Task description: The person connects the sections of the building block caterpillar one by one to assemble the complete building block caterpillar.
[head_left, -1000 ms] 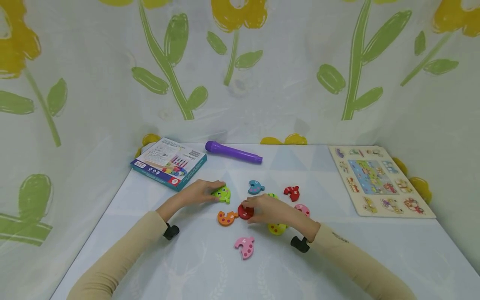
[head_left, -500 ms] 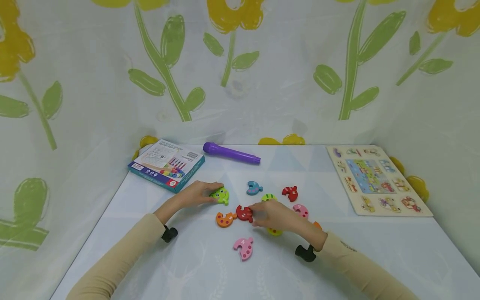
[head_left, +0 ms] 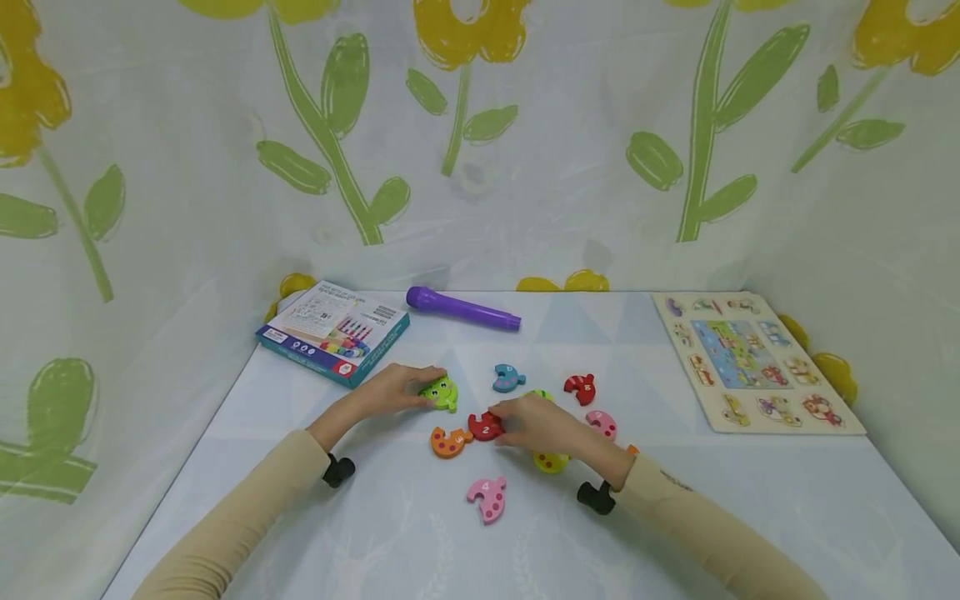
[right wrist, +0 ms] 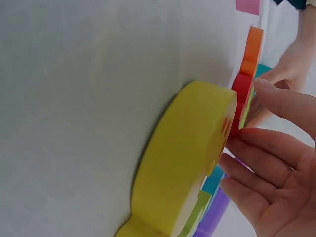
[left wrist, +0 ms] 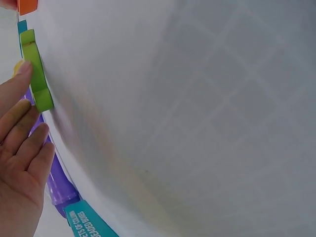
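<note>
My left hand (head_left: pixel 390 389) pinches a lime-green smiling face piece (head_left: pixel 442 394) between thumb and fingers; in the left wrist view the thumb lies on the green piece (left wrist: pixel 35 74). My right hand (head_left: pixel 542 427) has thumb and index finger at the edges of a red puzzle piece marked 2 (head_left: pixel 483 427). The red piece meets an orange spotted piece marked 3 (head_left: pixel 447 443) on its left. A yellow-green spotted piece (head_left: pixel 551 462) lies under the right hand, partly hidden. Below them is a pink piece marked 4 (head_left: pixel 489 502).
A blue piece (head_left: pixel 507 379), a striped red piece (head_left: pixel 581 389) and a pink piece (head_left: pixel 602 424) lie behind and right. Toward the back are a boxed set (head_left: pixel 335 329) and a purple toy microphone (head_left: pixel 465 309). A wooden picture puzzle board (head_left: pixel 757 362) stands off right.
The right hand slid off to the right of the red piece, then came back to its edges. The red piece shifted slightly toward the orange one. The left hand kept its hold on the green face.
</note>
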Available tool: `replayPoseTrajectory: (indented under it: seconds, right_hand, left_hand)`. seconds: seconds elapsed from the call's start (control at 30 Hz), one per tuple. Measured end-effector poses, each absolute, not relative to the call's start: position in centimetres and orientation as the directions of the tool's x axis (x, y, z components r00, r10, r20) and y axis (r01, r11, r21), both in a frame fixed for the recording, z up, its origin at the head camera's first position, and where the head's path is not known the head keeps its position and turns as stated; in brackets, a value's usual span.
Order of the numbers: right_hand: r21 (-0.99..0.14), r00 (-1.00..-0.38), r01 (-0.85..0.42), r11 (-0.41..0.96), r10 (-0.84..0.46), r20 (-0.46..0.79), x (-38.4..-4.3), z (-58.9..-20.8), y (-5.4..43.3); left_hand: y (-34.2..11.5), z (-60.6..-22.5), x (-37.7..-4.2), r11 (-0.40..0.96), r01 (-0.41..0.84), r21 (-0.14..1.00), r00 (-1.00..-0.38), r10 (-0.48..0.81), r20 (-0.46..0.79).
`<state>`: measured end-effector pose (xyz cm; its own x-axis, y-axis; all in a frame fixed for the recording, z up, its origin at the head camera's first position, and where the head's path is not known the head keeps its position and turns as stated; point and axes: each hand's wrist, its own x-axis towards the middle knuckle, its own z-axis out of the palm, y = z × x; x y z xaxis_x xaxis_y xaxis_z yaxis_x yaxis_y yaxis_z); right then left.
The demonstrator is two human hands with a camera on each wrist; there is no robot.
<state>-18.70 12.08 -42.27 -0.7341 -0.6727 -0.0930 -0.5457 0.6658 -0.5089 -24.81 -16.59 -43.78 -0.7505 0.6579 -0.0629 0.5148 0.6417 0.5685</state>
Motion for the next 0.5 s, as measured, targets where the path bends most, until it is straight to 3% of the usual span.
replayPoseTrajectory:
  seconds: [0.5]
  right_hand:
    - [-0.473, -0.758, -0.558, 0.682, -0.651, -0.045, -20.1, -43.0, 10.8]
  left_hand:
    - [-16.7, -43.7, -24.6, 0.663, 0.489, 0.566, -0.772, 0.631, -0.072]
